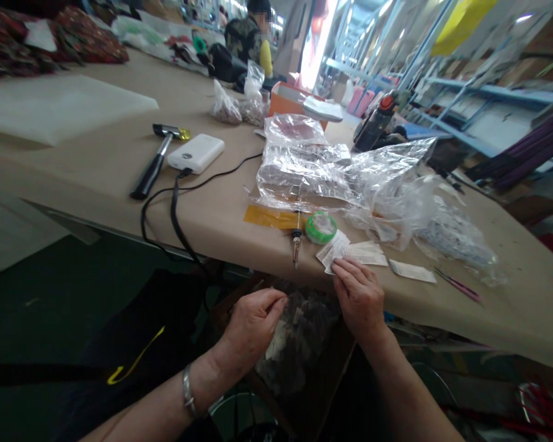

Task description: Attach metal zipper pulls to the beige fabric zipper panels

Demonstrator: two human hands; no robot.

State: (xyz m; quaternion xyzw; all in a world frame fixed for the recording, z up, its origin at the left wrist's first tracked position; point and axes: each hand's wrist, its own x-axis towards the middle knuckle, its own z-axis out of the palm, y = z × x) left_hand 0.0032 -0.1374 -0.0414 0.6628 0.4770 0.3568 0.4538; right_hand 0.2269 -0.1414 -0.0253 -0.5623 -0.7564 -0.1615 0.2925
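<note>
My left hand (254,320), a metal bracelet at its wrist, hovers in front of the table edge with thumb and fingers pinched together. Anything between those fingertips is hidden or too small to make out. My right hand (360,298) lies with extended fingers on a small fanned pile of white printed labels (334,248) at the table's edge. Just behind the pile sits a green-rimmed tape roll (321,228). Left of it, a pen-like soldering iron (296,242) points toward me, crossing an amber strip (271,217). Another label (412,271) lies to the right, near pink-handled tweezers (458,286).
Crumpled clear plastic bags (304,166) cover the table's middle. A hammer (154,162) and white power bank (197,153) with black cable lie left. Behind stand an orange box (286,98) and dark bottle (375,123). A person (246,40) is at the back. Grey scraps (297,344) lie below the edge.
</note>
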